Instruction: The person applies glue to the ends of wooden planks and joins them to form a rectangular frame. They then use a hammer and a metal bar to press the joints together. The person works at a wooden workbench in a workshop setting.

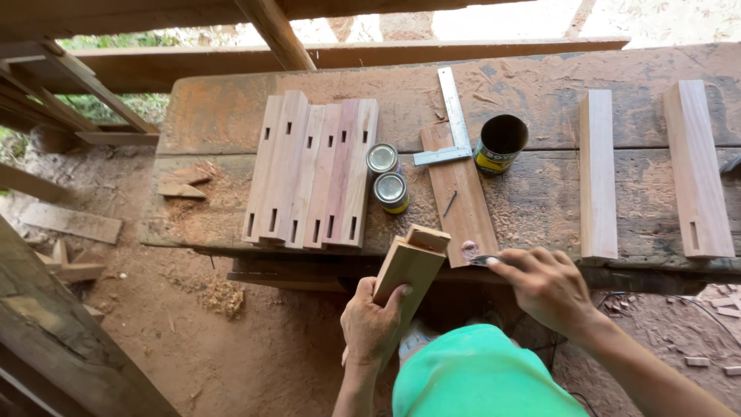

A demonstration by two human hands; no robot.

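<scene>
My left hand (370,320) grips a short wooden piece with a tenon end (409,262), held tilted up toward the bench edge. My right hand (544,287) pinches a small flat blade-like tool (482,260) whose tip rests by a pinkish blob (469,249) on the near end of a reddish board (461,193). A dark nail (449,203) lies on that board. Two small closed tins (382,159) (391,191) stand left of the board, and an open can (500,143) stands to its right.
Several mortised boards (309,174) lie side by side on the worn workbench (216,116). A metal try square (454,116) lies behind the reddish board. Two more boards (598,174) (698,166) lie at right. Scrap wood and sawdust cover the dirt floor (201,309).
</scene>
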